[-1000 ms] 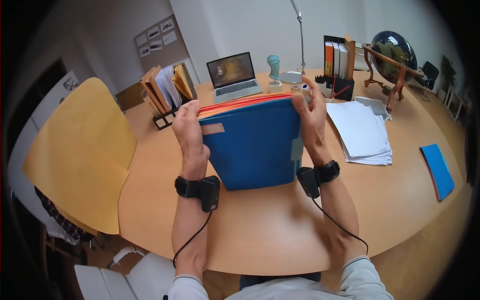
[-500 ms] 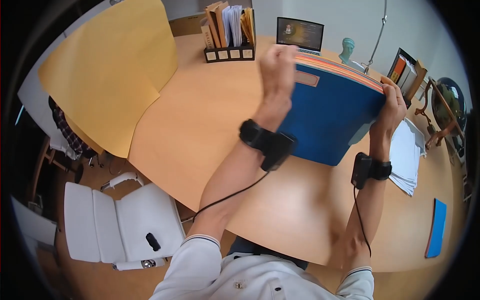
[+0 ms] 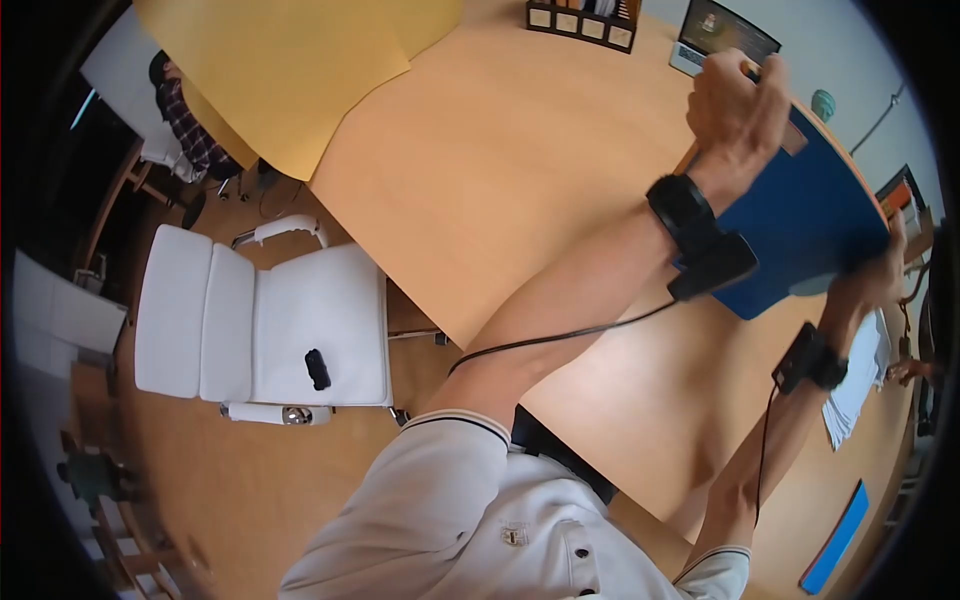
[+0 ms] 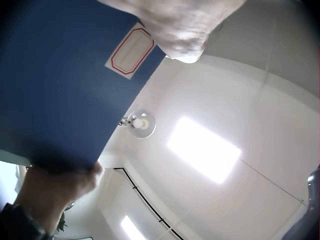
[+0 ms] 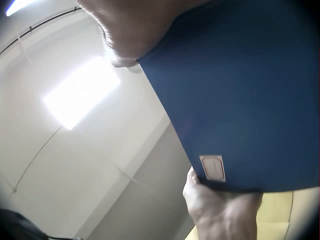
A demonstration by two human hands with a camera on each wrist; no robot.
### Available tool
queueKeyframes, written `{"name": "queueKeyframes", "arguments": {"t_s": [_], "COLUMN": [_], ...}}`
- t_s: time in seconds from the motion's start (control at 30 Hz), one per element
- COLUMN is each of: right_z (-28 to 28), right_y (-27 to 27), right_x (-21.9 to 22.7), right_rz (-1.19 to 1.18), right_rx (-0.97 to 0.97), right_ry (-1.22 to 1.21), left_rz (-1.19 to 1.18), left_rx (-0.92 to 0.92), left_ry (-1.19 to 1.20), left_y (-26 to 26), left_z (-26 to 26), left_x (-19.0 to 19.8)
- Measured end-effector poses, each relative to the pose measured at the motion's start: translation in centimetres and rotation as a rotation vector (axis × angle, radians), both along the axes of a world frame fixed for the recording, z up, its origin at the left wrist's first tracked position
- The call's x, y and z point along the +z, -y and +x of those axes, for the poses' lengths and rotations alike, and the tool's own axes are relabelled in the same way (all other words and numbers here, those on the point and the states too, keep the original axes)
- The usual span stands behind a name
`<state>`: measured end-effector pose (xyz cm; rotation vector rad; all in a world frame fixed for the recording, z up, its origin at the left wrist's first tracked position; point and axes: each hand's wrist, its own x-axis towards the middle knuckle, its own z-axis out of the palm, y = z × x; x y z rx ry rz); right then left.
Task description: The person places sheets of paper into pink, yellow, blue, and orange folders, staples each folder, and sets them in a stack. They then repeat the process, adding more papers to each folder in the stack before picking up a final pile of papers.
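A stack of folders with a blue cover [image 3: 800, 215] is held up above the desk, tilted, its label facing the person. My left hand [image 3: 738, 115] grips its upper left corner, fingers curled. At the right edge my right hand [image 3: 872, 275] holds it, somewhat blurred. From the left wrist view, the blue cover [image 4: 65, 75] shows its red-framed label, with the left hand [image 4: 175, 22] at one corner and the right hand [image 4: 57, 190] at another. In the right wrist view both hands, right [image 5: 140, 25] and left [image 5: 220, 207], are on the cover [image 5: 250, 100].
A big yellow sheet [image 3: 300, 70] lies at the desk's far left. A file rack [image 3: 580, 25] and a laptop [image 3: 725, 35] stand at the back. White papers [image 3: 855, 390] and a thin blue folder [image 3: 835, 538] lie on the right. A white chair [image 3: 320, 330] stands left; a seated person [image 3: 192, 125] is beyond.
The view has swung left and down, so desk and chair appear shifted. Both hands still hold the blue stack, which now sits further right in the head view and is more tilted.
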<state>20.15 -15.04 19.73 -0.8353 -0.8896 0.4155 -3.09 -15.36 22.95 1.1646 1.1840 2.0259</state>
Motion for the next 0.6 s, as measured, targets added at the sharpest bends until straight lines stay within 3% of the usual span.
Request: {"name": "queueKeyframes", "arguments": {"t_s": [0.03,0.1,0.2,0.23,0.3,0.33,0.37,0.4,0.5,0.53,0.6], "right_z": [-0.2,-0.2,-4.0,-4.7,0.0,-0.1,-1.2,-0.3,-0.3,-0.1,-2.6], "right_y": [0.3,0.8,2.5,2.8,0.3,-0.1,-1.2,-0.3,0.0,0.2,2.1], "right_x": [-0.3,0.0,1.3,1.2,-2.1,-2.7,-3.4,-4.9,-10.3,-12.4,-13.2], "right_rz": [0.093,0.000,0.021,0.070,-0.005,0.007,0.279,-0.066,-0.074,-0.182,-0.161], "right_rx": [0.029,0.017,-0.090,-0.118,-0.272,-0.295,-0.374,-0.311,-0.138,-0.076,-0.002], "right_ry": [-0.015,-0.026,-0.025,0.032,0.237,0.208,0.218,0.283,0.402,0.367,0.193], "left_rz": [0.026,0.027,0.101,0.162,0.139,0.216,0.294,0.250,0.050,-0.021,-0.086], "left_rx": [-0.003,-0.010,0.170,0.170,0.034,0.019,0.006,-0.040,-0.279,-0.299,-0.335], "left_ry": [-0.007,-0.012,-0.075,-0.068,-0.115,-0.111,-0.110,-0.128,-0.138,-0.172,-0.217], "left_y": [0.7,1.1,0.4,-0.4,-0.7,-1.2,-1.7,-1.5,-1.0,-0.7,0.1], "left_z": [0.0,0.2,0.6,0.7,0.1,0.3,0.5,0.3,-1.2,-1.5,-1.8], "left_x": [0.3,0.2,0.1,-0.6,-2.6,-4.4,-6.4,-7.7,-12.5,-13.9,-15.5]}}
